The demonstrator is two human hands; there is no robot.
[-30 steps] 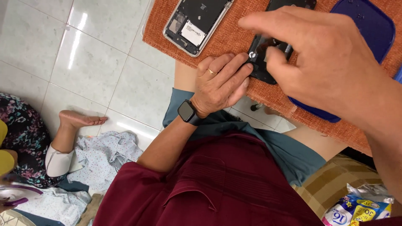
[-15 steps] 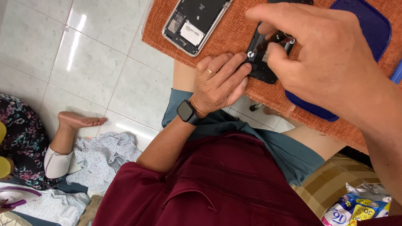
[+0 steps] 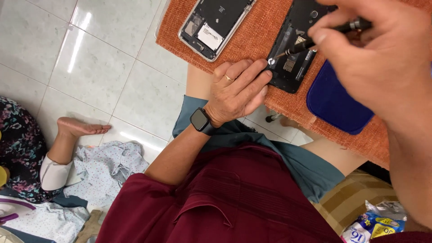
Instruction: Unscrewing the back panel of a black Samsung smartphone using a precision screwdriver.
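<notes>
Unscrewing looks underway — the right hand pinches a small screwdriver at the opened black phone on the orange mat, the left hand pressing flat beside it — steadiness matters next.

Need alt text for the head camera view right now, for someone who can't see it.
A right hand holds a small screwdriver with its tip on an opened black phone lying on an orange cloth, while the left hand, wearing a ring and smartwatch, steadies the phone's edge. Another opened phone and a blue lid lie nearby.
</notes>
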